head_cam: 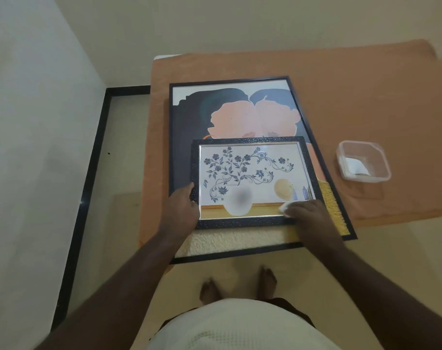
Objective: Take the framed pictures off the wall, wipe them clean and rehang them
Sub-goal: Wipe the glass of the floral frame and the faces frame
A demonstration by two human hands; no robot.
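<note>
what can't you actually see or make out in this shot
- Head view: the small frame covers the lower middle of the large frame beneath it.
- The vase in the small picture is blurred out.
- The right hand hides most of the white cloth.
- The plastic container holds something white, too small to identify.
- The wall hooks are out of view.

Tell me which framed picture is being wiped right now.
The small floral picture lying on the large portrait; right hand presses a white cloth on it.
</note>
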